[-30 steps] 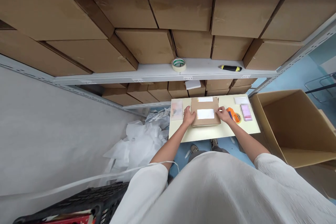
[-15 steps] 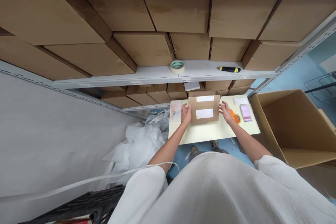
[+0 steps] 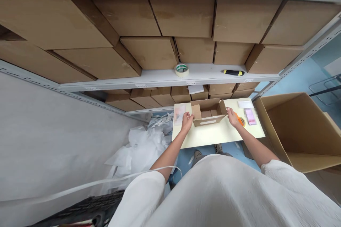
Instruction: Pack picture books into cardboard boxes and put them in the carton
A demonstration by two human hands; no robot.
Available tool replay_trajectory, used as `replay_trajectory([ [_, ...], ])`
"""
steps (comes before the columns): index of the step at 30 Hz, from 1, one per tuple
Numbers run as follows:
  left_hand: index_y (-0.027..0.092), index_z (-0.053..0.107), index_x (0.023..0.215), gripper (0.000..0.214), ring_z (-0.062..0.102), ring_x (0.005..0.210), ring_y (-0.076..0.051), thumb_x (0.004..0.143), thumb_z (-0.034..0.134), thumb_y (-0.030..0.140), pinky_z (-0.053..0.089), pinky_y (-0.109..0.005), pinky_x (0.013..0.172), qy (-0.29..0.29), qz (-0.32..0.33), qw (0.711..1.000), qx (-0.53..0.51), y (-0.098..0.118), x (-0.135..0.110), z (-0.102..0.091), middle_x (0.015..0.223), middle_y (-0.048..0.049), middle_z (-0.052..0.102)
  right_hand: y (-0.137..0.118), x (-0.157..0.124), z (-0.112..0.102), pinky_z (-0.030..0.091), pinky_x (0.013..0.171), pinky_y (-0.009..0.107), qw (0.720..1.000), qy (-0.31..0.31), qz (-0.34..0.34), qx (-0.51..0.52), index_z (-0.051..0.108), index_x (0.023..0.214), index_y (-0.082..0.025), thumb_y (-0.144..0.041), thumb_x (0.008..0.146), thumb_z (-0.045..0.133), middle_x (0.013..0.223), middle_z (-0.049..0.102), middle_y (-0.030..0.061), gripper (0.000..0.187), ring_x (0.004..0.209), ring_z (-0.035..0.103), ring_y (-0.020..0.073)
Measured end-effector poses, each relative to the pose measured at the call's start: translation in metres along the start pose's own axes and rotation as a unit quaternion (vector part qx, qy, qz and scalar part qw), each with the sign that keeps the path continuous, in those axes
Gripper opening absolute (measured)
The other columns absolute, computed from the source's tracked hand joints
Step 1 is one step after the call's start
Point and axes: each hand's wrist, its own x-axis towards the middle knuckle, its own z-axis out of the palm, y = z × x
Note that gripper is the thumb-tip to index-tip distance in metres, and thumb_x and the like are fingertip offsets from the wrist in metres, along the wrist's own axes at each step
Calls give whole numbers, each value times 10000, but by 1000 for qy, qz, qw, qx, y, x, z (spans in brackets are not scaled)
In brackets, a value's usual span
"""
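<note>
A small cardboard box sits on the cream tabletop, its top open towards me and its inside showing no contents that I can make out. A white label is on its near side. My left hand grips the box at its left end, fingers bent against the edge. At the opposite end my right hand has its fingertips on the right side. Just beside the right hand lies an orange tape dispenser, partly hidden by it.
Cardboard boxes fill the shelves ahead. A tape roll and a utility knife lie on the shelf edge. A pink item is on the table's right. A large open carton stands right; white wrapping sheets lie left.
The box has tipped back from showing its labelled face to standing with its open top upward. Both hands have stayed at its two ends. The view has shifted slightly.
</note>
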Motion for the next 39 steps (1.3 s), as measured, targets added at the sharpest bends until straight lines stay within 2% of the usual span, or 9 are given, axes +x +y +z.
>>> replay_trajectory([
  [4,244,640,1329,354,686,1245,-228,978,594,234,539,-407,1141,0,103,994,26,37,18,-4,1387,-103,684,-37,14,-19,511,1153,443,993,76,-87,29,631,1409,-233,-549,1108,312,1477,635,145,540,1354,598,281],
  [9,236,727,1282,404,688,1281,-264,929,554,142,528,-448,1176,-186,230,950,101,73,19,8,1340,-89,752,-66,34,-12,528,1104,434,976,-73,-206,-8,732,1262,-231,-336,1049,478,1311,700,113,347,1187,657,262],
  [12,263,763,1277,477,670,1343,-304,849,604,125,466,-473,1239,-294,283,896,176,79,12,19,1371,-81,760,-61,41,1,515,1136,449,968,-138,-201,-55,745,1281,-213,-233,979,568,1346,684,123,350,1219,656,266],
  [15,293,775,1274,493,619,1431,-354,811,666,163,346,-539,1316,-336,277,866,246,75,8,23,1351,-85,775,-49,40,7,477,1194,481,958,-184,-184,-121,709,1397,-215,-247,909,706,1506,601,149,489,1362,599,317],
  [21,292,778,1208,533,361,1631,-428,685,881,264,37,-685,1358,-304,293,848,319,57,-3,0,1495,-150,680,-37,32,5,416,1229,597,934,-231,-144,-230,327,1741,-354,-476,749,920,1861,27,104,1162,1644,241,455],
  [26,314,702,1373,810,211,1684,-439,618,997,350,49,-687,1357,-235,297,866,326,40,-19,-21,1707,-156,464,-35,50,13,427,1209,614,923,-243,-138,-264,163,1776,-420,-523,620,989,1860,-136,87,1425,1609,292,500],
  [32,316,568,1561,1072,171,1677,-497,597,1033,382,56,-735,1323,-142,222,910,321,11,-16,-30,1781,-212,316,-36,77,24,367,1239,679,915,-261,-121,-283,256,1756,-406,-567,486,1045,1863,-63,112,1504,1616,234,537],
  [35,296,487,1623,1116,292,1649,-486,640,1001,414,187,-700,1315,-167,178,930,276,-1,-8,-29,1778,-234,315,-38,84,29,287,1240,767,917,-256,-106,-287,305,1738,-397,-605,485,1043,1852,42,145,1469,1613,209,549],
  [39,269,402,1689,1135,372,1634,-420,701,945,402,379,-532,1289,-203,169,940,214,-13,-5,-22,1818,-205,232,-39,87,38,227,1219,834,899,-260,-89,-340,273,1745,-379,-619,494,1029,1836,86,165,1482,1608,174,566],
])
